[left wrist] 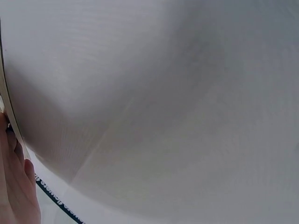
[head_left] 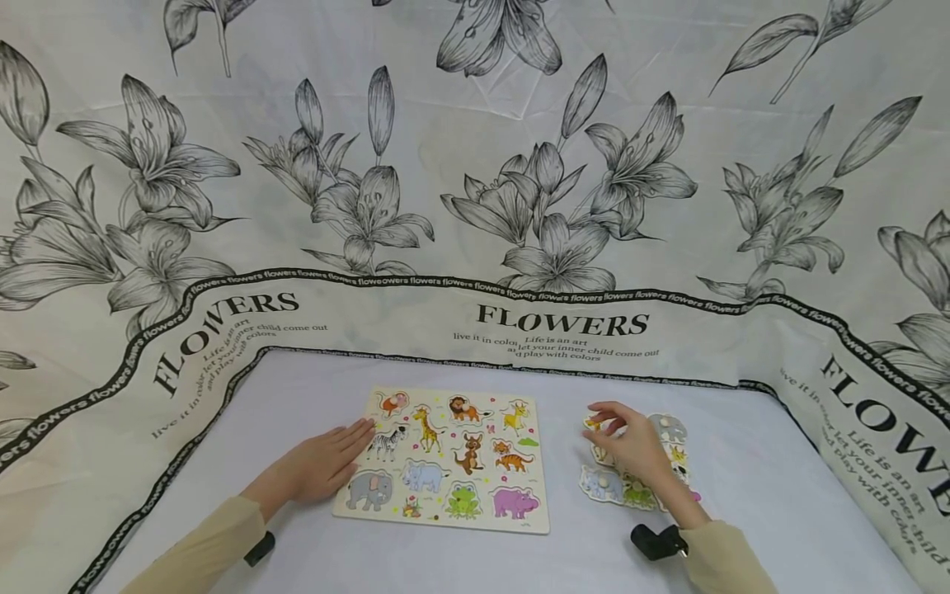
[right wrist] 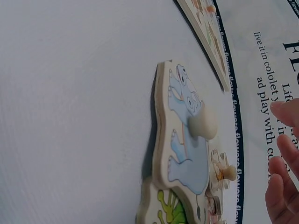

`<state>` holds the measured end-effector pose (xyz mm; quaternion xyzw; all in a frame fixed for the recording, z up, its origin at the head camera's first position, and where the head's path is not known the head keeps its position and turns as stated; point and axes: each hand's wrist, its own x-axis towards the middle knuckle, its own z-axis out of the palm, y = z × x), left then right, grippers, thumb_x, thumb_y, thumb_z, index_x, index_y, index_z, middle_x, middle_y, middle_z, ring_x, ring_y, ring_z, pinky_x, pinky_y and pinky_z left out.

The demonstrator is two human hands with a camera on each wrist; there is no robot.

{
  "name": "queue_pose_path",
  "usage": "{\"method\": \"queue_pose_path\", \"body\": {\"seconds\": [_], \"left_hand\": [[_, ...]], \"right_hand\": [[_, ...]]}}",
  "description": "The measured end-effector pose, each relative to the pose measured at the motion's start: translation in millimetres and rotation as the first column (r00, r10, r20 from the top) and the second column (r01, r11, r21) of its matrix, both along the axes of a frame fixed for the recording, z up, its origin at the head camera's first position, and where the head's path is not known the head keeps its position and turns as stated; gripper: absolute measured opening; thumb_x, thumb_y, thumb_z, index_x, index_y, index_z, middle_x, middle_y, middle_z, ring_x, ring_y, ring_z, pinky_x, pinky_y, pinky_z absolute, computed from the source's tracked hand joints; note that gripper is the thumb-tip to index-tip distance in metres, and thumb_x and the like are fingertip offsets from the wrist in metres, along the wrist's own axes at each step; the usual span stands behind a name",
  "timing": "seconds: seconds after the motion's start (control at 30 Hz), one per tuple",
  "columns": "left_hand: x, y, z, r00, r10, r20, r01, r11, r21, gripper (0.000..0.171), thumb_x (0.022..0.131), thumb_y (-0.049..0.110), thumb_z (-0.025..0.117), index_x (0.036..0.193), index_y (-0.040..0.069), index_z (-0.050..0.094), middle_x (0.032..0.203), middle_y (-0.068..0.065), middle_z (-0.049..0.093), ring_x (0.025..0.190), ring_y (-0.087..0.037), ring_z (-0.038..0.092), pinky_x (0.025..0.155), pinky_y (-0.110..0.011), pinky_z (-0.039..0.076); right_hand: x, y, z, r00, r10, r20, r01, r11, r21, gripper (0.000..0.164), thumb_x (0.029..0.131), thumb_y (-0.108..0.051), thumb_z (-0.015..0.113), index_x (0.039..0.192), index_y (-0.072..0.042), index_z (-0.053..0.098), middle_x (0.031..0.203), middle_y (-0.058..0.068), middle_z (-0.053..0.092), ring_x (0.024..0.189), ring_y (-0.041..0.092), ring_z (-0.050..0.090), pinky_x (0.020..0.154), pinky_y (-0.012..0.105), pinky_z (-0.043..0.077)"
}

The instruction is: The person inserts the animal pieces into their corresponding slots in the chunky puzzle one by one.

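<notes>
Against the left edge of a wooden animal peg puzzle board (head_left: 426,398), my left hand (head_left: 326,464) rests with fingers straight; its fingers (left wrist: 21,191) show at the edge of the left wrist view. My right hand (head_left: 634,445) hovers over a cluster of knobbed animal pieces, fingers loosely bent and apart, with nothing between them in the right wrist view. Below it lie a pale blue rhino piece (right wrist: 180,140) with a round knob and a green frog piece (right wrist: 175,210). A small piece (head_left: 592,422) sits under the fingertips. An elephant piece (head_left: 670,427) lies behind the hand.
A white cloth (head_left: 297,544) covers the table and rises into a flower-printed curtain (head_left: 519,165) at the back and sides. Dark wrist-camera mounts (head_left: 656,542) sit by both sleeves. Part of the piece cluster is hidden under the right hand.
</notes>
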<state>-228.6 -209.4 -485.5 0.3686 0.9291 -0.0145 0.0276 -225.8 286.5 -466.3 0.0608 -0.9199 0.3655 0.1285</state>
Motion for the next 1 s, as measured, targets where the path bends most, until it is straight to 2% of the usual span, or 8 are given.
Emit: {"method": "queue_pose_path", "body": {"seconds": [0.2,0.37,0.5,0.67,1.0], "left_hand": [[-0.9,-1.0,1.0,1.000,-0.009,-0.001,0.009,1.000,0.013,0.055,0.102,0.028,0.038,0.149,0.000,0.031,0.157,-0.015,0.029,0.145,-0.032,0.029,0.117,-0.046,0.031],[-2.5,-2.8,1.6,1.000,0.010,0.020,-0.010,1.000,0.026,0.058,0.102,0.031,0.039,0.149,-0.001,0.030,0.157,-0.016,0.028,0.145,-0.033,0.028,0.117,-0.047,0.030],[-4.0,-4.3,1.9,0.999,0.017,0.041,-0.018,0.999,0.028,0.059,0.102,0.033,0.038,0.149,-0.001,0.029,0.158,-0.016,0.026,0.145,-0.033,0.026,0.118,-0.047,0.028],[-4.7,-4.4,1.1,0.999,0.005,0.033,-0.007,0.999,0.036,0.059,0.102,0.033,0.038,0.149,-0.001,0.029,0.157,-0.016,0.027,0.145,-0.034,0.027,0.117,-0.047,0.029],[-5.4,-6.2,-4.2,0.999,-0.002,0.034,0.001,0.999,0.039,0.059,0.103,0.035,0.037,0.150,0.000,0.027,0.158,-0.015,0.025,0.146,-0.032,0.026,0.118,-0.045,0.028]], "right_hand": [[-1.2,9.7,-1.4,1.000,-0.014,0.020,0.014,1.000,0.017,0.040,0.080,-0.020,0.079,0.116,-0.008,0.066,0.098,0.012,0.070,0.072,0.007,0.057,0.050,0.020,0.046],[-0.8,16.0,-1.3,0.998,0.002,0.060,-0.002,1.000,-0.010,0.041,0.081,-0.019,0.077,0.118,-0.007,0.064,0.101,0.014,0.068,0.075,0.009,0.056,0.047,0.022,0.047],[-1.6,20.9,-1.9,0.997,0.000,0.073,-0.001,1.000,0.005,0.040,0.081,-0.018,0.077,0.118,-0.006,0.064,0.101,0.013,0.068,0.075,0.008,0.056,0.048,0.021,0.047],[-3.3,27.0,-3.5,0.995,-0.017,0.103,0.015,1.000,0.026,0.040,0.080,-0.019,0.078,0.116,-0.006,0.065,0.099,0.011,0.068,0.076,0.010,0.056,0.050,0.021,0.048],[-8.0,38.6,-9.0,0.994,0.026,0.109,-0.029,0.999,0.022,0.039,0.080,-0.016,0.078,0.114,-0.003,0.066,0.096,0.012,0.069,0.071,0.008,0.057,0.050,0.021,0.049]]}}
